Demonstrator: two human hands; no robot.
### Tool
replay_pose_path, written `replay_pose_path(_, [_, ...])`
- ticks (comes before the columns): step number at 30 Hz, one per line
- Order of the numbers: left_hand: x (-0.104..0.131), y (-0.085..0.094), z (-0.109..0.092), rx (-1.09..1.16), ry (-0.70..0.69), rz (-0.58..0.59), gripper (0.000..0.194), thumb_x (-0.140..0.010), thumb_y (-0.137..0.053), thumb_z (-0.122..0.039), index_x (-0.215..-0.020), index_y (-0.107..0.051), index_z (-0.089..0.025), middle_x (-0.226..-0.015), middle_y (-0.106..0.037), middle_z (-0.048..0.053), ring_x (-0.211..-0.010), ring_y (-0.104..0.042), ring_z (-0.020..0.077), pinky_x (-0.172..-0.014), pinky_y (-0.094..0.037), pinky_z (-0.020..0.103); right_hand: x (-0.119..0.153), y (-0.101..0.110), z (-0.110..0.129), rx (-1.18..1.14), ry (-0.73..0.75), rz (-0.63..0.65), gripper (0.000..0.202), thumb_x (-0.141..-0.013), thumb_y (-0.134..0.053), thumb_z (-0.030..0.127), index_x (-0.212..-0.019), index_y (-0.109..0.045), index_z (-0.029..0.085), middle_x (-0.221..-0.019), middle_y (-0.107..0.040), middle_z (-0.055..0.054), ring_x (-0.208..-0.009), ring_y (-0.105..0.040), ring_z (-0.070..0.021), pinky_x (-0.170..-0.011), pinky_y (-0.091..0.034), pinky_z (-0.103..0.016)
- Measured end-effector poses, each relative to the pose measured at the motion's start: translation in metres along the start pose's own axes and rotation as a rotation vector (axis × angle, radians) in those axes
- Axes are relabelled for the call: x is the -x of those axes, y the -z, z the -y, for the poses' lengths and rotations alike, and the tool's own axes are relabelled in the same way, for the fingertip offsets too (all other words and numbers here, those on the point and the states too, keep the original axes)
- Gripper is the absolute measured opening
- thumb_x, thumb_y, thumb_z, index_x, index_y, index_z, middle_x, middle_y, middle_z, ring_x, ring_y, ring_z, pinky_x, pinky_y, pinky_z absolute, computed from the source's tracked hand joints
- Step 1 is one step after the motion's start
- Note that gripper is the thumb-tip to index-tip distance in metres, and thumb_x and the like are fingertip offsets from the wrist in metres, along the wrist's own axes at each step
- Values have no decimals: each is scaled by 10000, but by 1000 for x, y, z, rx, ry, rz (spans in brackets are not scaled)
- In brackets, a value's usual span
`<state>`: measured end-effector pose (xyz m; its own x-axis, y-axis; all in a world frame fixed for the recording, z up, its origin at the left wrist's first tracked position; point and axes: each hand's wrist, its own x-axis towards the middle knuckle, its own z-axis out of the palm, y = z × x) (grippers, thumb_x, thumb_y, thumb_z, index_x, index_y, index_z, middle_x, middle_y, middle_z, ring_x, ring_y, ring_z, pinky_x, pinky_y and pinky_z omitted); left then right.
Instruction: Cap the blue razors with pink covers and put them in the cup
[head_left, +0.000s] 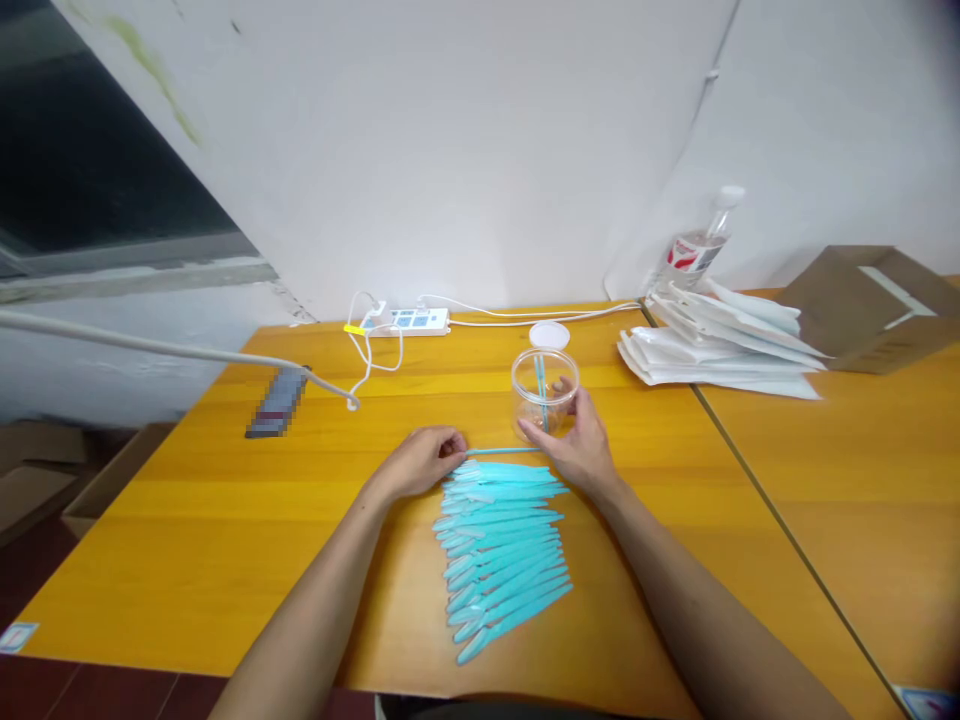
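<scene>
My left hand (433,458) pinches one end of a thin turquoise stick (501,451), which looks like an eyebrow razor and lies crosswise behind the pile. Around the right side of a clear plastic jar (523,408) my right hand (579,440) is wrapped, thumb in front and fingers behind. The jar stands upright without its lid, and a couple of turquoise sticks (541,385) lean inside it. Between my forearms lies a row of several turquoise eyebrow razors (510,560), their pale, capped ends to the left. A round white lid (550,335) rests behind the jar.
A white power strip (420,321) with cables sits against the wall. At left lies a blurred dark flat object (277,402); a white cable (187,350) hangs above. White packets (712,345), a bottle (694,250) and a cardboard box (870,310) stand at right.
</scene>
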<state>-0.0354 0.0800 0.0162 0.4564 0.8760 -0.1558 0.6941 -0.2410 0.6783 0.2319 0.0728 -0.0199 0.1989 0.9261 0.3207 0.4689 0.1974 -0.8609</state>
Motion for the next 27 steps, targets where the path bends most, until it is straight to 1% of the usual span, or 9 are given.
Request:
replay_pose_path(3, [12,19,-11,95,-64,-234,210,-925,-623,-390,-916,-703,-196,-828,-710,21,-748,-634,155,-684,-493,252,-1,0,-1,-15,3,15,786,-729,-814,502,-1386,-494,212,-1329,-626,-138,-1198,-615,-295,-1044,-484,-468])
replay_pose_path(6, [20,41,-40,212,-167,-752,180,-916,-670,-354,-1012,-702,-205,-860,-696,21,-777,-649,141,-737,-520,253,-2,1,-2,-11,6,19,782,-727,-811,501,-1386,-499,219,-1331,-624,-141,-1212,-610,-302,-1046,-481,-475])
replay_pose_path(8, [18,50,-66,260,-251,-1015,170,-918,-682,-317,-1046,-699,-206,-864,-689,15,-749,-649,121,-728,-528,242,-2,0,-2,-9,10,15,782,-728,-809,505,-1386,-498,220,-1339,-618,-143,-1220,-605,-306,-1047,-478,-477])
replay_pose_path(10, [9,55,-91,233,-343,-1095,150,-926,-672,-290,-1044,-701,-203,-906,-700,23,-763,-656,116,-737,-534,242,-2,-1,-3,-13,15,14,782,-728,-808,510,-1383,-496,219,-1345,-614,-146,-1221,-605,-307,-1046,-478,-476])
replay_pose_path(12, [-4,58,-113,123,-416,-994,120,-924,-666,-269,-1008,-711,-196,-915,-708,27,-774,-653,119,-745,-532,245,-2,-1,-4,-15,17,10,774,-727,-807,516,-1372,-499,221,-1335,-621,-141,-1201,-614,-301,-1035,-485,-471])
replay_pose_path(15, [-27,61,-136,-96,-440,-668,99,-912,-652,-237,-951,-726,-184,-856,-714,21,-744,-636,124,-729,-511,251,-2,-2,-5,-7,19,10,765,-727,-805,525,-1358,-503,217,-1314,-633,-134,-1163,-627,-290,-1015,-496,-463])
replay_pose_path(19, [-50,61,-148,-236,-387,-420,138,-901,-640,-257,-964,-742,-188,-884,-744,21,-749,-636,142,-730,-488,274,-3,0,-3,11,32,18,771,-736,-799,528,-1368,-494,209,-1330,-621,-143,-1177,-619,-293,-1023,-491,-462])
replay_pose_path(24, [-33,56,-114,-168,-211,-466,206,-922,-612,-353,-929,-745,-195,-855,-748,17,-719,-628,142,-691,-473,263,-3,0,-2,1,22,23,786,-740,-796,538,-1384,-489,206,-1326,-622,-148,-1189,-615,-299,-1031,-488,-460])
replay_pose_path(27, [-6,45,-69,-134,-70,-262,248,-922,-603,-402,-891,-755,-209,-815,-741,10,-719,-635,150,-670,-467,250,-2,-1,-3,-1,25,11,806,-733,-799,551,-1393,-488,207,-1334,-616,-153,-1213,-602,-307,-1049,-476,-468])
